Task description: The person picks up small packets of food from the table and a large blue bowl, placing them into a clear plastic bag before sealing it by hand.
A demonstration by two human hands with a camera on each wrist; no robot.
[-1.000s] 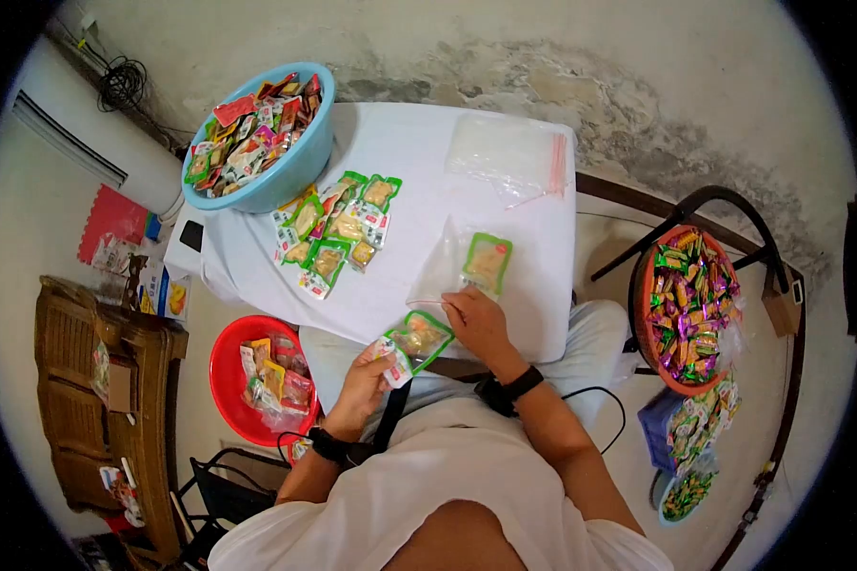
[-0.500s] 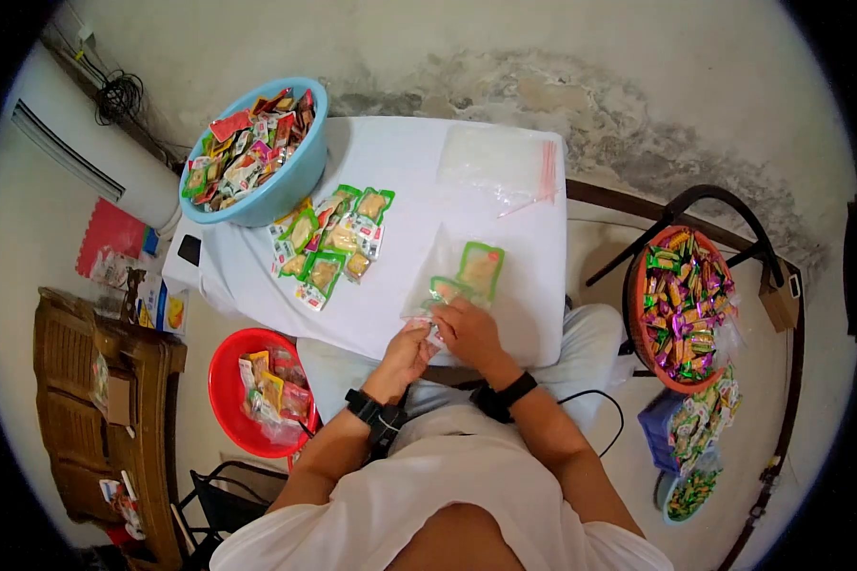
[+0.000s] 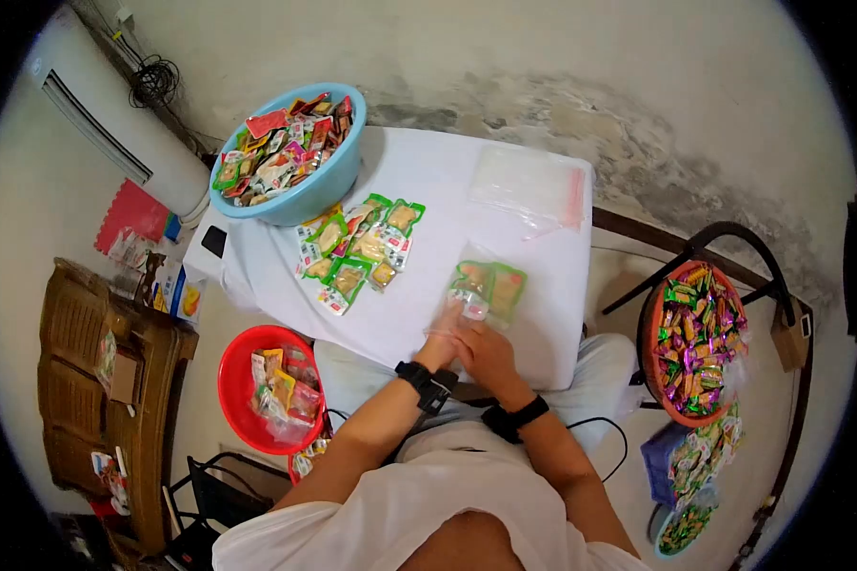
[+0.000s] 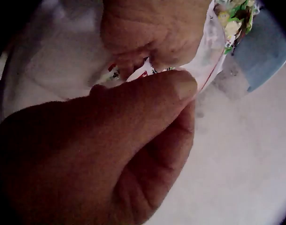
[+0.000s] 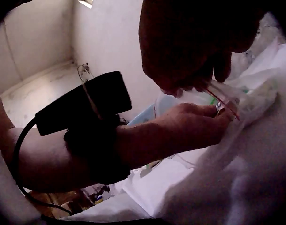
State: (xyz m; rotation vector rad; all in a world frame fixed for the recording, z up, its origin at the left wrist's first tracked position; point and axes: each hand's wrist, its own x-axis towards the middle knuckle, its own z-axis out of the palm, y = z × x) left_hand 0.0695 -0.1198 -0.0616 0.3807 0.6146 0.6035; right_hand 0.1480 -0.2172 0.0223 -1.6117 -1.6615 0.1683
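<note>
Tucking a green-edged snack pack into a clear bag, by the look of it, close beside a second pack visible through the plastic, all on the white tablecloth. Pinching the near end of the first pack with the left hand, at the mouth of the bag; too blurred to tell how deep. Gripping the rim, near the pink strip, between thumb and fingers of the right hand.

To do this well, hold that rim raised and spread wide, so as not to catch a corner on the strip. Push along the cloth rather than downward, and go slowly past the edge of the second pack; better to settle side by side than to ride one over the other. Let go with the left hand only once well beyond the strip, then draw out flat, without dragging anything back. Avoid pulling hard on the rim, probably thin and easily creased or torn. Worth checking, too, for loose film bunched under the knuckles. Leave alone, for now, the heap of packs near the blue basin and the spare bags toward the far edge.
</note>
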